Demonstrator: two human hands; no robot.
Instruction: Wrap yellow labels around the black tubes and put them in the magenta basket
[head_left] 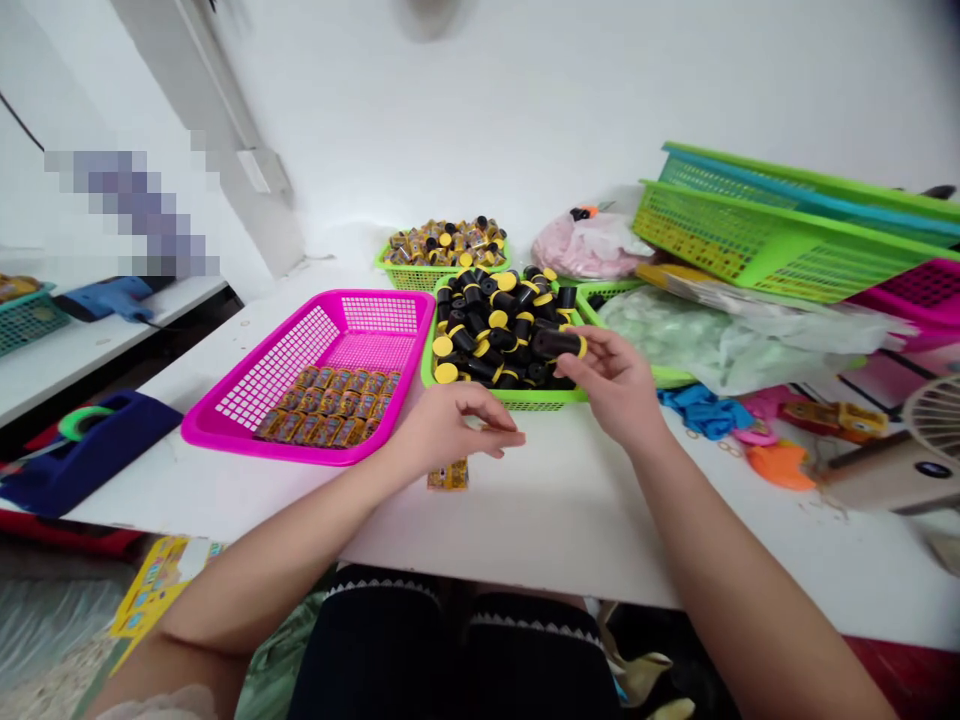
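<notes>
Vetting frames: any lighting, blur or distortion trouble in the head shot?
Head view: soft light, faint shadows on the white table; head view: right hand and black tube have readable outlines; head view: pixel blocks at upper left, dark upper-right corner, wide-angle stretch toward the edges.

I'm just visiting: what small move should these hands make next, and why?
Probably bring the black cylinder toward the left hand. The right hand already has it by its yellow end at the heaped green basket, while the left hand is close by, over the white table, with nothing visible in its fingers.
</notes>
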